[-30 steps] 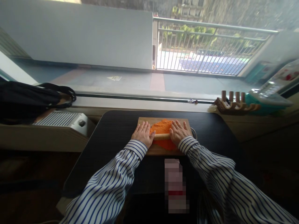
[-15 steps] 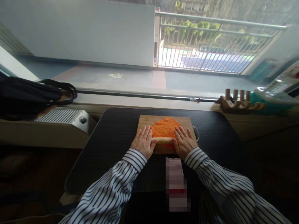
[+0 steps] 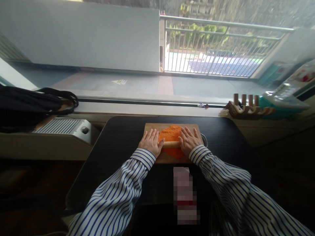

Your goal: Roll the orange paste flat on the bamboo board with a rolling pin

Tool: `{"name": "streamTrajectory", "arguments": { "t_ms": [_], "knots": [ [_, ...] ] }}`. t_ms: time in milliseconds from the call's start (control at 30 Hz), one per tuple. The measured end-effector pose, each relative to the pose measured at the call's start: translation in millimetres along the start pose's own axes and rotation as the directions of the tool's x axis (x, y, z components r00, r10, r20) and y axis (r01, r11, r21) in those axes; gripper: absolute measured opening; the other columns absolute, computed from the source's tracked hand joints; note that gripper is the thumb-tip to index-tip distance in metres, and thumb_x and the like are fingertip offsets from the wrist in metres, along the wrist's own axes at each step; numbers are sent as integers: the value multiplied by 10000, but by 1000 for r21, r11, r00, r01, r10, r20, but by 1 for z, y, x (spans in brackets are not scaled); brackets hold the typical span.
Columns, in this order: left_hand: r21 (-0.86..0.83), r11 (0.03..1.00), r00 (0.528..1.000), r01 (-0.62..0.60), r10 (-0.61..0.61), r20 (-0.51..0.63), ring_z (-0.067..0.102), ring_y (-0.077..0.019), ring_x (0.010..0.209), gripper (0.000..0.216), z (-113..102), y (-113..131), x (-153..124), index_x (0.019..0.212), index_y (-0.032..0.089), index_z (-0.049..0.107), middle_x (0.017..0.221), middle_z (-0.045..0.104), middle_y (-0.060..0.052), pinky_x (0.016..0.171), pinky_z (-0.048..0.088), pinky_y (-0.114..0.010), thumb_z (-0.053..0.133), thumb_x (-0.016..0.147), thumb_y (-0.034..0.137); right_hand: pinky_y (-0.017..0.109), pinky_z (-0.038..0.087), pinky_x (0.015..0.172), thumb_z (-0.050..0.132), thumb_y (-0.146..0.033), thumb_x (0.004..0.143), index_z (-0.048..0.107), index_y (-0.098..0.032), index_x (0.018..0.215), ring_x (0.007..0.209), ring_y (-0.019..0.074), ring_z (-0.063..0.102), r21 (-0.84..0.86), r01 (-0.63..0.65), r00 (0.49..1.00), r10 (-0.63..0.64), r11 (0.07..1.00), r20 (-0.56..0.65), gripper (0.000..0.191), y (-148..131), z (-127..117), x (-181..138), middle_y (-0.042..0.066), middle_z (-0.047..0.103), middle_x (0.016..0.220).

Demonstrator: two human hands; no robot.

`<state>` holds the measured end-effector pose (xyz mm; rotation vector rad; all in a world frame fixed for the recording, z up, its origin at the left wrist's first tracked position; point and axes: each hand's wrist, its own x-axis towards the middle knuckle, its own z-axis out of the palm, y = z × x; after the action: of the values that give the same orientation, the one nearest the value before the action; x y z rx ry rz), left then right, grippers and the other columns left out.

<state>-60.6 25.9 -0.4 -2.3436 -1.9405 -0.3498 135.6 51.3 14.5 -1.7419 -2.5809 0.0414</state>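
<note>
A wooden rolling pin (image 3: 171, 144) lies crosswise over a flattened sheet of orange dough (image 3: 170, 133) on a wooden board (image 3: 160, 160). My left hand (image 3: 150, 141) rests flat over the pin's left end, fingers stretched forward. Over its right end lies my right hand (image 3: 190, 141), palm down with the fingers extended. Both palms hide the ends of the pin. The dough's far part looks rough and crumbly, while the part on the near side of the pin looks smoother.
The board sits on a black table (image 3: 118, 144), with a metal handle (image 3: 204, 140) at its right. A blurred pinkish packet (image 3: 183, 185) lies nearer me. A wooden rack (image 3: 246, 108) stands on the sill, right; a black bag (image 3: 27, 106) is left.
Both hands and the rolling pin have moved slightly away from me across the board. More smooth orange dough shows on the near side of the pin. The camera view has shifted a little.
</note>
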Motion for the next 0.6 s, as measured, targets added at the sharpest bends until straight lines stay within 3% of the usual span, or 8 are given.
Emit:
{"name": "streamTrajectory", "arguments": {
  "t_ms": [333, 467, 600],
  "knots": [
    [-13, 994, 990, -111, 110, -93, 313, -277, 1284, 618, 1, 5, -50, 1274, 46, 437, 1355, 401, -169, 1053, 262, -448, 228, 891, 484, 460, 126, 1082, 238, -341, 914, 360, -45, 1331, 1321, 248, 217, -35, 107, 979, -112, 994, -169, 525, -4, 14, -57, 129, 314, 1410],
    [-7, 991, 989, -132, 132, -64, 294, -279, 1293, 631, -1, 6, -54, 1277, 38, 428, 1368, 382, -173, 1057, 260, -442, 248, 885, 498, 441, 118, 1087, 250, -351, 914, 362, -52, 1331, 1327, 236, 201, -34, 139, 970, -144, 990, -197, 524, -2, 18, -65, 120, 296, 1419],
    [4, 993, 993, -115, 115, -29, 278, -290, 1299, 670, -3, 6, -43, 1277, 24, 426, 1366, 381, -184, 1061, 246, -453, 235, 876, 527, 456, 101, 1085, 227, -360, 915, 369, -41, 1325, 1325, 246, 202, -26, 114, 983, -116, 993, -141, 538, 1, 16, -52, 133, 316, 1408]
  ]
}}
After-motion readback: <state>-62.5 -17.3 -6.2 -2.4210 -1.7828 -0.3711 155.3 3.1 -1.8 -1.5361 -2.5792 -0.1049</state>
